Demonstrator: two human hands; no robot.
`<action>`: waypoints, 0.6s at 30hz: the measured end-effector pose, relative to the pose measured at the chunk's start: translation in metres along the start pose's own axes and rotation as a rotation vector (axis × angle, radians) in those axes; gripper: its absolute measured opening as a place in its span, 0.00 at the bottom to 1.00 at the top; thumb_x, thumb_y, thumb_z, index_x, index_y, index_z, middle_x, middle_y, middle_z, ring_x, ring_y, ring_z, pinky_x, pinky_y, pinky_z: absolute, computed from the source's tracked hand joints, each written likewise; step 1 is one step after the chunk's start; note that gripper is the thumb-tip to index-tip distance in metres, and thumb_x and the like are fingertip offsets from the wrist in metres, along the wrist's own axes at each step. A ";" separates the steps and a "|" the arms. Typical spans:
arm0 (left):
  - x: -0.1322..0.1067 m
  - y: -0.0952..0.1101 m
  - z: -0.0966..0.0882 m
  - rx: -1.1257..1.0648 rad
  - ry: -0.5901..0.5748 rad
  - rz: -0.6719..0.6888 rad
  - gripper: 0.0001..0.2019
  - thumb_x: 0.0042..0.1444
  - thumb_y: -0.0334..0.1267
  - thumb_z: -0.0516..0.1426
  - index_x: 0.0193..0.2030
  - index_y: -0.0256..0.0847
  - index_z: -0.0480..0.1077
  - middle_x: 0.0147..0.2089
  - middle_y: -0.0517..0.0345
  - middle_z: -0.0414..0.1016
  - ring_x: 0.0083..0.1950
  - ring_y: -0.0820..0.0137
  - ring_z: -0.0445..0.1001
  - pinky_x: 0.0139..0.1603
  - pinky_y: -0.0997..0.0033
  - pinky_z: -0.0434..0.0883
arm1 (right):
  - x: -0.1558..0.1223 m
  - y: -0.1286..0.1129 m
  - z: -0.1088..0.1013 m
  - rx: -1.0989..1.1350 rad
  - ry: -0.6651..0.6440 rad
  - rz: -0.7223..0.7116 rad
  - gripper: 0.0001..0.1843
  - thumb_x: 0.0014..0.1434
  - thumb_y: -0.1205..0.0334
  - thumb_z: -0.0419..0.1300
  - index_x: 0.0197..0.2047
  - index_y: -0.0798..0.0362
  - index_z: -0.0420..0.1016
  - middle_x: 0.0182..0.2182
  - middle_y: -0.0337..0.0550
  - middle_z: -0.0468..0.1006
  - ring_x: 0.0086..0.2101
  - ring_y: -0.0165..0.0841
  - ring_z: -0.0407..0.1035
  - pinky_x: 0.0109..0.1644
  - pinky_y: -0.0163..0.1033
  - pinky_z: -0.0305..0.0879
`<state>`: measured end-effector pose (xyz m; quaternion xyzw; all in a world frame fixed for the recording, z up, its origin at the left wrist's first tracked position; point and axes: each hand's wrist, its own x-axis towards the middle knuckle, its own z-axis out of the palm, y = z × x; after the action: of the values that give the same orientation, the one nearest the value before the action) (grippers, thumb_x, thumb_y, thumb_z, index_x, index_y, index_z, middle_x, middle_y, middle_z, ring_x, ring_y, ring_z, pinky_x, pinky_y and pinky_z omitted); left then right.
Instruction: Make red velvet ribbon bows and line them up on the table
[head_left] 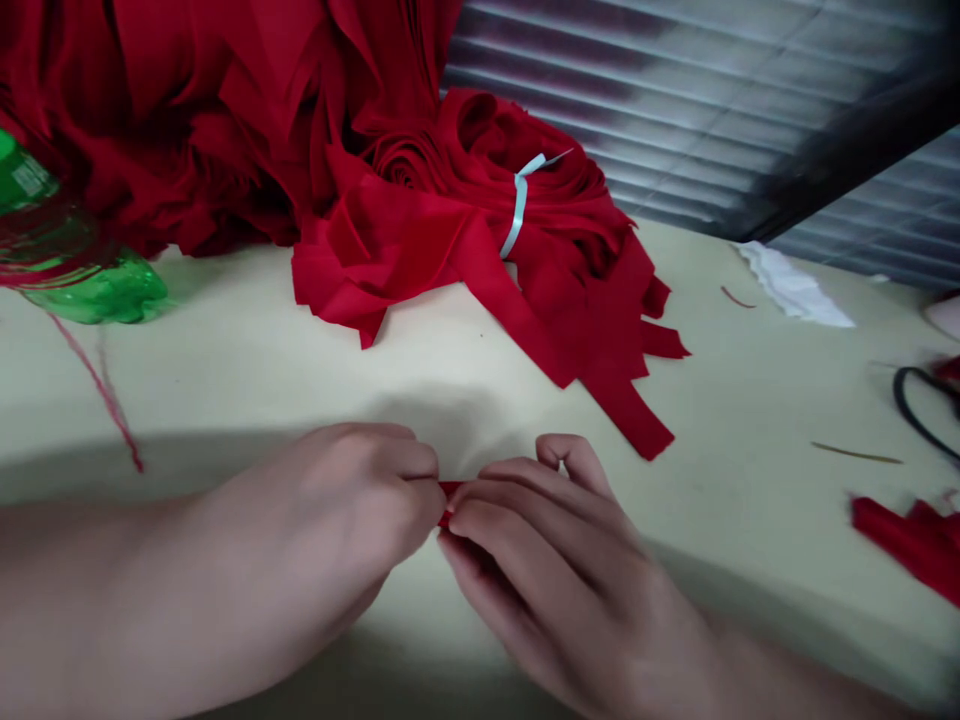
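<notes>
My left hand (352,510) and my right hand (540,560) meet at the front middle of the pale table (247,380). Both are closed in a pinch on a small red fabric piece (450,489), of which only a sliver shows between the fingertips. Behind them lies a bundle of red fabric strips (510,240) tied with a pale blue band (517,205); its loose ends fan out toward my right hand without touching it.
A large heap of red cloth (187,110) fills the back left. A green plastic bottle (82,270) lies at the left edge, with a red thread (105,395) trailing from it. Black scissors (922,410), more red pieces (907,540) and white scrap (795,290) lie at the right.
</notes>
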<state>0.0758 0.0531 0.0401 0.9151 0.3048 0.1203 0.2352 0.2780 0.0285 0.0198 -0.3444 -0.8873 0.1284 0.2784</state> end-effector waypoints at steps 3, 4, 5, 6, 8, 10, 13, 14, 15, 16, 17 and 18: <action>-0.002 0.001 0.002 -0.027 -0.029 -0.014 0.11 0.58 0.25 0.50 0.35 0.39 0.73 0.31 0.59 0.72 0.30 0.69 0.69 0.28 0.68 0.65 | 0.003 0.003 -0.003 0.075 0.001 0.032 0.05 0.57 0.73 0.58 0.34 0.54 0.69 0.28 0.37 0.76 0.31 0.31 0.68 0.40 0.43 0.57; -0.002 0.002 0.003 -0.033 -0.015 -0.017 0.11 0.58 0.25 0.50 0.35 0.39 0.73 0.31 0.59 0.71 0.30 0.69 0.69 0.28 0.68 0.65 | 0.005 0.004 -0.005 0.107 -0.002 0.064 0.05 0.56 0.72 0.59 0.35 0.53 0.69 0.28 0.36 0.75 0.30 0.30 0.68 0.40 0.43 0.57; -0.002 0.002 0.003 -0.039 -0.006 -0.020 0.12 0.58 0.25 0.50 0.35 0.39 0.73 0.31 0.59 0.71 0.31 0.69 0.69 0.29 0.68 0.65 | 0.008 0.006 -0.006 0.132 -0.011 0.105 0.06 0.55 0.72 0.59 0.36 0.53 0.70 0.28 0.36 0.74 0.31 0.30 0.68 0.41 0.42 0.58; -0.002 0.002 0.004 -0.046 0.004 -0.024 0.12 0.59 0.26 0.50 0.36 0.39 0.73 0.32 0.59 0.71 0.32 0.68 0.69 0.30 0.67 0.65 | 0.012 0.008 -0.008 0.152 -0.031 0.149 0.06 0.55 0.72 0.59 0.36 0.53 0.71 0.29 0.36 0.74 0.32 0.30 0.68 0.41 0.41 0.59; -0.003 0.002 0.005 -0.053 0.015 -0.042 0.12 0.59 0.26 0.49 0.38 0.40 0.73 0.32 0.59 0.71 0.33 0.68 0.69 0.31 0.66 0.65 | 0.018 0.011 -0.010 0.178 -0.108 0.231 0.06 0.54 0.72 0.60 0.35 0.52 0.73 0.31 0.36 0.74 0.35 0.30 0.68 0.41 0.39 0.60; -0.003 0.002 0.007 -0.067 0.025 -0.065 0.12 0.59 0.25 0.50 0.39 0.42 0.73 0.33 0.60 0.71 0.33 0.68 0.69 0.32 0.66 0.65 | 0.023 0.013 -0.011 0.190 -0.202 0.290 0.05 0.56 0.70 0.60 0.31 0.50 0.74 0.30 0.35 0.74 0.36 0.30 0.68 0.41 0.39 0.60; -0.003 -0.001 0.009 -0.104 0.028 -0.086 0.14 0.57 0.23 0.50 0.41 0.43 0.72 0.35 0.62 0.71 0.34 0.70 0.69 0.33 0.67 0.65 | 0.026 0.014 -0.009 0.211 -0.277 0.344 0.08 0.57 0.70 0.60 0.28 0.49 0.73 0.28 0.33 0.73 0.36 0.30 0.67 0.41 0.39 0.58; -0.003 -0.001 0.009 -0.116 0.031 -0.088 0.14 0.57 0.23 0.50 0.40 0.43 0.72 0.35 0.62 0.71 0.34 0.70 0.69 0.33 0.67 0.65 | 0.026 0.014 -0.009 0.215 -0.282 0.366 0.08 0.56 0.71 0.61 0.28 0.50 0.72 0.28 0.32 0.73 0.35 0.30 0.67 0.41 0.40 0.58; -0.002 -0.002 0.009 -0.126 0.035 -0.085 0.14 0.57 0.23 0.50 0.40 0.43 0.72 0.35 0.62 0.71 0.34 0.70 0.69 0.33 0.67 0.64 | 0.027 0.013 -0.008 0.221 -0.280 0.384 0.08 0.55 0.72 0.61 0.28 0.51 0.71 0.28 0.32 0.73 0.35 0.30 0.67 0.41 0.40 0.58; -0.002 -0.002 0.009 -0.132 0.038 -0.082 0.14 0.57 0.22 0.50 0.39 0.43 0.72 0.34 0.62 0.71 0.33 0.71 0.69 0.32 0.67 0.64 | 0.027 0.013 -0.007 0.220 -0.279 0.397 0.08 0.54 0.72 0.61 0.28 0.51 0.71 0.28 0.32 0.73 0.35 0.30 0.67 0.41 0.41 0.57; -0.001 -0.002 0.009 -0.134 0.045 -0.078 0.14 0.57 0.22 0.50 0.40 0.43 0.72 0.34 0.62 0.71 0.33 0.71 0.69 0.32 0.68 0.64 | 0.027 0.012 -0.006 0.208 -0.278 0.403 0.08 0.55 0.73 0.61 0.28 0.52 0.70 0.28 0.33 0.73 0.36 0.31 0.67 0.41 0.41 0.57; -0.001 -0.002 0.009 -0.139 0.045 -0.074 0.14 0.57 0.22 0.50 0.40 0.43 0.72 0.35 0.62 0.71 0.34 0.71 0.69 0.33 0.68 0.64 | 0.028 0.012 -0.006 0.190 -0.280 0.401 0.07 0.55 0.72 0.60 0.29 0.52 0.71 0.29 0.34 0.72 0.36 0.32 0.67 0.41 0.42 0.57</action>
<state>0.0770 0.0510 0.0312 0.8817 0.3345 0.1527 0.2956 0.2710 0.0566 0.0310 -0.4648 -0.8151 0.3101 0.1529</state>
